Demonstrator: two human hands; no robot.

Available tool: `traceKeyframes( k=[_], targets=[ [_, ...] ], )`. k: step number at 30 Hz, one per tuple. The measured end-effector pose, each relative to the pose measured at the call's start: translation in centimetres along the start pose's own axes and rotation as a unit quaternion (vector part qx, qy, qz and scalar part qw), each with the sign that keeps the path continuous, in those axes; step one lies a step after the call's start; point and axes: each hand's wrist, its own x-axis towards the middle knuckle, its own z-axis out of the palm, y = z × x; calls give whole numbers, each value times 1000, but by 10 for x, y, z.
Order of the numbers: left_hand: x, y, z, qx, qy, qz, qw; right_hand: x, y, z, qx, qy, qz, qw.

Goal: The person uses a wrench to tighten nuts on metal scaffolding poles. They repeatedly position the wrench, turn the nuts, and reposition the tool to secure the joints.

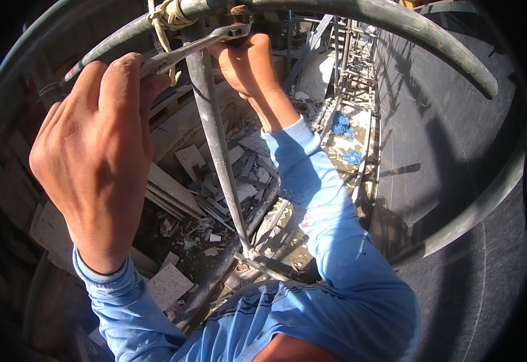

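My left hand (97, 145), raised at the left, is closed round the handle of a metal spanner (194, 48). The spanner slants up to the right, its jaw end at a rusty clamp (238, 11) under a horizontal scaffold tube (330, 6). Just below that jaw is my right hand (248, 65), fingers curled in. What it grips is hidden behind the hand. An upright scaffold tube (215, 136) runs down between my two arms. Pale rope (170, 17) is tied round the horizontal tube, left of the clamp.
Broken boards (173, 283) and rubble (245, 175) lie far below. A dark wall (456, 139) rises at the right, with another curved-looking tube (474, 220) before it. Blue crumpled plastic (342, 123) lies along the strip of ground beside the wall.
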Motion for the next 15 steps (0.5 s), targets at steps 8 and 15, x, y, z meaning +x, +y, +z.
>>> traceKeyframes(
  k=[8, 15],
  targets=[
    [-48, -117, 152, -231, 39, -41, 971, -4, -15, 27, -47, 54, 99, 992],
    [-21, -97, 278, -423, -60, -120, 896, -1, -11, 38, -136, 111, 116, 978]
  ],
)
